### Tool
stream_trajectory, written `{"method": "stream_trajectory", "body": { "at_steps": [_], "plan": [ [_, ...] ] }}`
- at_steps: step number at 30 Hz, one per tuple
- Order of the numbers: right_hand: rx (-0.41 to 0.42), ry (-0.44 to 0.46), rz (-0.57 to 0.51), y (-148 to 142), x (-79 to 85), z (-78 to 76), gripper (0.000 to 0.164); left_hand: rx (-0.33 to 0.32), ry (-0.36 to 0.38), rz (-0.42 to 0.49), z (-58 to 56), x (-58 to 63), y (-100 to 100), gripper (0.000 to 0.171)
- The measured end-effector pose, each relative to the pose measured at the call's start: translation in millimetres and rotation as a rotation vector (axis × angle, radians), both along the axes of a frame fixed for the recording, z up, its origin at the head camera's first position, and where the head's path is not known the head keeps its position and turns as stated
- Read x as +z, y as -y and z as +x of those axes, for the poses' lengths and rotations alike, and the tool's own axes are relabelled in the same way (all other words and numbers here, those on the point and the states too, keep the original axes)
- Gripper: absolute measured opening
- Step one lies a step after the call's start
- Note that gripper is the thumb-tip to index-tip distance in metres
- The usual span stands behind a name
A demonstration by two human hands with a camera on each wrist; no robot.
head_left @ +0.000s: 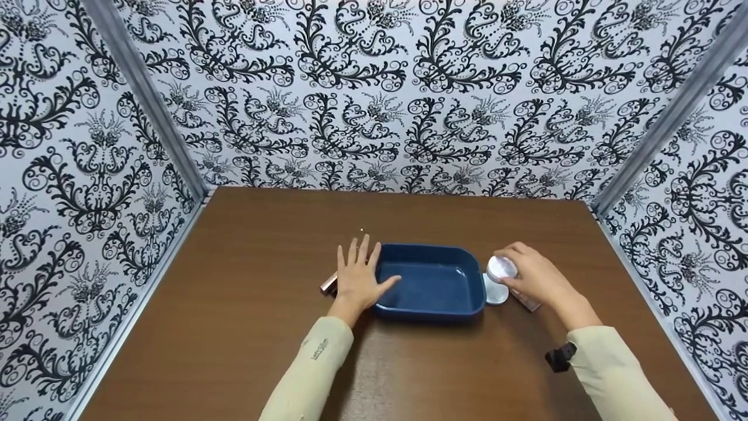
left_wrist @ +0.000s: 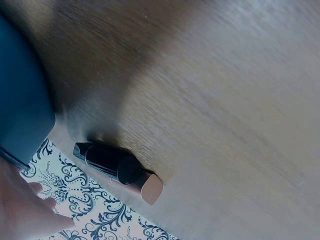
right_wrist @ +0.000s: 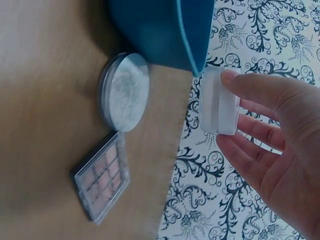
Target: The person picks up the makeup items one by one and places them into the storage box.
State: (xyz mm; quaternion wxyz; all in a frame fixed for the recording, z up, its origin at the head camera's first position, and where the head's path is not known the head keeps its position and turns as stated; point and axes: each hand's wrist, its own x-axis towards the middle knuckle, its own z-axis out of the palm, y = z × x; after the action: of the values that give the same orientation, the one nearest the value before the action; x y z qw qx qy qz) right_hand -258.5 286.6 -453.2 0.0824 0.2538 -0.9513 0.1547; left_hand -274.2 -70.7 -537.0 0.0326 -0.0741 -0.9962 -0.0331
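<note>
My right hand grips a small round white cosmetic jar between thumb and fingers, raised just beyond the right end of a blue rectangular dish. Below the jar lies a round, flat compact with a clear cover. Beside that compact is an eyeshadow palette with several pinkish pans; in the head view my right hand partly hides it. With fingers spread, my left hand is at the dish's left rim. Next to it, black cosmetic tubes with a rose-gold end lie on the table, mostly covered in the head view.
The brown wooden table is enclosed at the back and sides by patterned black-and-white panels. Grey posts stand at the corners. A dark strap piece hangs by the right cuff.
</note>
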Motion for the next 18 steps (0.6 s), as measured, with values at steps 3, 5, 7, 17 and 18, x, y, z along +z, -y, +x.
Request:
{"method": "stream_trajectory", "body": {
  "at_steps": [3, 5, 7, 17, 18],
  "plan": [
    [0.003, -0.005, 0.003, 6, 2.9, -2.4, 0.05, -0.001, -0.002, 0.007, -0.8, -1.4, 0, 0.097],
    [0.003, 0.002, 0.007, 9, 4.0, -4.2, 0.05, -0.001, -0.01, 0.012, -1.7, -3.3, 0, 0.097],
    [0.001, 0.008, 0.008, 13, 5.6, -5.7, 0.05, -0.001, -0.013, 0.009, -2.8, -4.8, 1, 0.097],
    [0.042, 0.005, 0.006, 26, 6.9, -15.6, 0.049, -0.006, -0.029, 0.027, -3.2, -5.9, 0, 0.094],
    [0.046, 0.004, 0.007, 27, 6.8, -16.4, 0.049, -0.005, -0.028, 0.024, -3.4, -6.1, 0, 0.094]
  ]
}}
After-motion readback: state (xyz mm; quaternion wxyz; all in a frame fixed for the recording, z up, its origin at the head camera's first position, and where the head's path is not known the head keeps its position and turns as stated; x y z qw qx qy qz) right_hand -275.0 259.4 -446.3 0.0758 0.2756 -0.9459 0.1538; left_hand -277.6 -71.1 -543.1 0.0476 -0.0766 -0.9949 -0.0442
